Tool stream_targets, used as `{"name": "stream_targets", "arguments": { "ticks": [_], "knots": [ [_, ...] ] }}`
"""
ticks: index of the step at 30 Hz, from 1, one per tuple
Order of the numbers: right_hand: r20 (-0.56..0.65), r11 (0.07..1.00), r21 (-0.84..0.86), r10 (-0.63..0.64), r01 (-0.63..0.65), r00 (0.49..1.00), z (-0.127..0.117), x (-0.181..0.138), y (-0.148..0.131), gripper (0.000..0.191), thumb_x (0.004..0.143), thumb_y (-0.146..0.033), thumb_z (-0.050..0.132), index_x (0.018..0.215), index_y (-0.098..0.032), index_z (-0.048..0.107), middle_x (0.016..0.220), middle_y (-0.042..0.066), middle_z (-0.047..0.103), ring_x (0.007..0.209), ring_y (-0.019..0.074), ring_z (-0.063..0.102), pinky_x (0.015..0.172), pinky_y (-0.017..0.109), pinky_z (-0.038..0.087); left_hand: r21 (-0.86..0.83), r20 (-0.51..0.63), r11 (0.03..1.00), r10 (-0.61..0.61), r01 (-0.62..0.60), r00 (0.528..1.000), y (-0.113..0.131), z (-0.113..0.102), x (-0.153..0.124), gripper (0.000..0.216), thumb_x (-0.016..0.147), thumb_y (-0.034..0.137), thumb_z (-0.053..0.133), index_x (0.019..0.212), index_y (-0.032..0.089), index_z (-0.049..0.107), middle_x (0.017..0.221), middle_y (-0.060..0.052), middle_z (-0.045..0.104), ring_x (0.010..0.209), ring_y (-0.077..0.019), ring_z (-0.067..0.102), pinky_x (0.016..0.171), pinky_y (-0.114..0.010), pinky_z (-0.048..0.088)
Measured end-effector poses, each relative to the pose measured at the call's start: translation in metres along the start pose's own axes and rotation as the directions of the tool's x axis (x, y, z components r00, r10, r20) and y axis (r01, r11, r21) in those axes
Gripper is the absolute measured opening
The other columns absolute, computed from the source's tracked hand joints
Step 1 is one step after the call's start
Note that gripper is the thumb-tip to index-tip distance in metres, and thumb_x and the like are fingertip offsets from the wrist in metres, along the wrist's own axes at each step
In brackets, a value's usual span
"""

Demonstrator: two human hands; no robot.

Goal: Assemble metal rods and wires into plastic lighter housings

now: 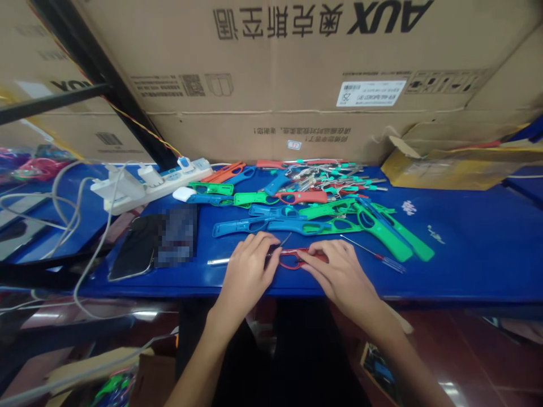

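Observation:
A red long-nosed lighter (292,263) lies crosswise between my two hands at the table's front. Its silver metal tube (218,262) sticks out leftward past my left hand (251,263), whose fingers are closed around the front part. A thin wire (287,238) rises beside those fingertips. My right hand (337,265) pinches the red handle near the trigger loop, with thumb and fingers covering much of it. Just beyond my hands lie blue lighter shells (231,226) and green lighter shells (384,233). Right of my right hand rests a thin screwdriver (373,253) with a clear handle.
Lighter inner parts with metal tubes (322,180) are heaped at the back. A power strip (156,189) with chargers and a black phone (133,246) lie left. A cardboard tray (445,169) stands back right, and large cartons (271,73) wall off the rear.

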State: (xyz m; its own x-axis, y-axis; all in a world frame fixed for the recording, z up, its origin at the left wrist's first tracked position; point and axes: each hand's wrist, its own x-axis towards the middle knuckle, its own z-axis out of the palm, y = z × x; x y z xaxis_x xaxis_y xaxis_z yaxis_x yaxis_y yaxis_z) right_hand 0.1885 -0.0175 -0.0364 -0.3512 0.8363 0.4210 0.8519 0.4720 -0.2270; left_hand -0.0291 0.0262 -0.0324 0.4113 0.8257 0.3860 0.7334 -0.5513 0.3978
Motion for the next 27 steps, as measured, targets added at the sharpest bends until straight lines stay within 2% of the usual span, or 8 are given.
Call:
{"name": "stream_targets", "arguments": {
  "ticks": [3,8,15,18,21,24,27],
  "knots": [
    [0.019,1.0,0.023,0.012,-0.013,1.0,0.0,0.0,0.0,0.028,0.106,-0.03,0.051,0.126,-0.024,0.069,0.113,0.009,0.069,0.101,0.0227,0.061,0.09,0.042,0.046,0.018,0.011,1.0,0.013,-0.013,1.0,-0.001,0.0,0.0,0.017,0.104,0.025,0.054,0.12,0.021,0.061,0.119,-0.006,0.069,0.106,-0.025,0.064,0.087,-0.04,0.048],
    [0.015,0.997,0.066,0.042,-0.043,0.999,0.001,-0.002,0.002,0.031,0.105,-0.034,0.054,0.131,-0.022,0.063,0.116,0.009,0.07,0.104,0.0229,0.062,0.094,0.043,0.046,0.003,0.024,0.999,0.043,-0.043,0.999,-0.001,-0.001,0.001,0.014,0.105,0.024,0.054,0.111,0.022,0.066,0.116,-0.005,0.069,0.104,-0.0235,0.064,0.088,-0.039,0.048],
    [-0.047,0.99,0.127,0.069,-0.062,0.997,0.001,-0.004,0.003,0.031,0.102,-0.037,0.059,0.13,-0.022,0.062,0.118,0.009,0.071,0.109,0.0245,0.062,0.097,0.045,0.047,-0.005,-0.017,0.999,0.033,-0.033,0.999,0.0,0.002,-0.003,0.019,0.104,0.031,0.058,0.117,0.021,0.064,0.116,-0.007,0.071,0.105,-0.0251,0.063,0.091,-0.041,0.049],
    [-0.08,0.992,0.111,0.072,-0.063,0.994,0.001,-0.005,0.003,0.033,0.102,-0.038,0.059,0.13,-0.023,0.063,0.119,0.01,0.07,0.11,0.0256,0.062,0.097,0.047,0.048,-0.029,-0.04,0.998,0.053,-0.054,0.998,0.001,-0.004,0.006,0.019,0.102,0.034,0.061,0.116,0.022,0.066,0.115,-0.006,0.072,0.107,-0.025,0.064,0.095,-0.042,0.048],
    [-0.111,0.994,0.102,0.056,-0.045,0.992,0.002,-0.004,0.003,0.028,0.102,-0.036,0.059,0.126,-0.022,0.066,0.118,0.01,0.069,0.11,0.0249,0.062,0.097,0.046,0.049,-0.029,-0.069,0.994,0.101,-0.104,0.992,0.001,-0.019,0.038,0.016,0.103,0.032,0.059,0.112,0.022,0.068,0.113,-0.005,0.074,0.105,-0.0245,0.065,0.094,-0.041,0.049],
    [-0.12,0.993,0.112,0.059,-0.046,0.991,0.002,-0.004,0.003,0.026,0.102,-0.034,0.058,0.122,-0.021,0.068,0.118,0.011,0.069,0.109,0.0243,0.062,0.096,0.044,0.05,-0.007,-0.098,0.993,0.119,-0.121,0.988,0.002,-0.037,0.093,0.017,0.104,0.03,0.056,0.109,0.021,0.069,0.111,-0.005,0.073,0.1,-0.0225,0.067,0.089,-0.037,0.051],
    [-0.12,0.99,0.12,0.089,-0.075,0.989,0.001,-0.003,0.003,0.028,0.102,-0.033,0.058,0.124,-0.018,0.067,0.118,0.011,0.069,0.11,0.0242,0.061,0.098,0.044,0.05,0.113,-0.08,0.989,0.103,-0.094,0.991,0.006,-0.04,0.149,0.021,0.102,0.023,0.053,0.109,0.016,0.071,0.108,-0.01,0.074,0.098,-0.0241,0.068,0.088,-0.038,0.051]
  ]
}}
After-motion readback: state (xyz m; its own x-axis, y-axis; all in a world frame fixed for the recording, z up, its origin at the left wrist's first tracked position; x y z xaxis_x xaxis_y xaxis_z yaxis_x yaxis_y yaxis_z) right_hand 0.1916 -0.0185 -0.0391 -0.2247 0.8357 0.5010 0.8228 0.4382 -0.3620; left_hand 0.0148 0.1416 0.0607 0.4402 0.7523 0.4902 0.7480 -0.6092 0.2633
